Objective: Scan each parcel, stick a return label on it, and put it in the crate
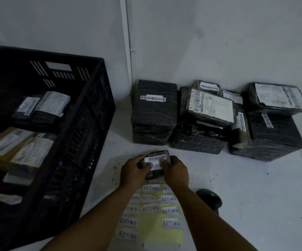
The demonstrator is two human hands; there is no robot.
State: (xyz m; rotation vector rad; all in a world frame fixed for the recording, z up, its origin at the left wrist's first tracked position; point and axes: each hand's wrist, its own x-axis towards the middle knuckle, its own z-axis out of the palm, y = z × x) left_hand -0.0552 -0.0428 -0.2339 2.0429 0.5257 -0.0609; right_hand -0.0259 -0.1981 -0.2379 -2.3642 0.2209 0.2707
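Both hands, left (134,169) and right (175,170), had a grip on the small parcel (157,161) on the tabletop (246,187). Fingers pressed the label (155,166) flat. Rubbing every edge down, clear of the barcode (157,158), would help it stick.

One crate (85,113), one scanner (210,198), two hands, and eleven return labels on the sheet (157,230).

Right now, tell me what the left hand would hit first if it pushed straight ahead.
Past the small parcel it holds, the left hand would probably meet the tall black-wrapped parcel; depth is uncertain.
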